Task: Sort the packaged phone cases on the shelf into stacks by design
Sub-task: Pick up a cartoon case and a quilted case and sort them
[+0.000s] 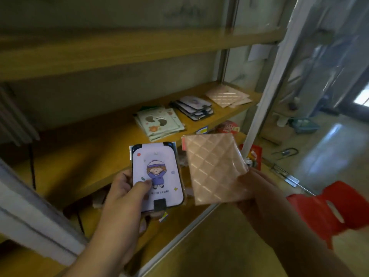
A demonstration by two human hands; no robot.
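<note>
My left hand (124, 193) grips a packaged lilac phone case (157, 176) printed with a cartoon child, thumb across its front. Beside it my right hand (257, 188) pinches the lower right corner of a pink quilted-pattern case (213, 168). Both cases are held up in front of the wooden shelf (89, 156). On that shelf lie three stacks: green cases with brown blobs (159, 122), lilac cartoon cases (192, 107), and pink quilted cases (228, 95) at the far right.
An upper shelf board (119, 50) runs above. A white shelf upright (265, 90) stands right of the stacks. A red plastic stool (331, 208) sits on the floor at right. Red packets (227, 126) lie on a lower shelf.
</note>
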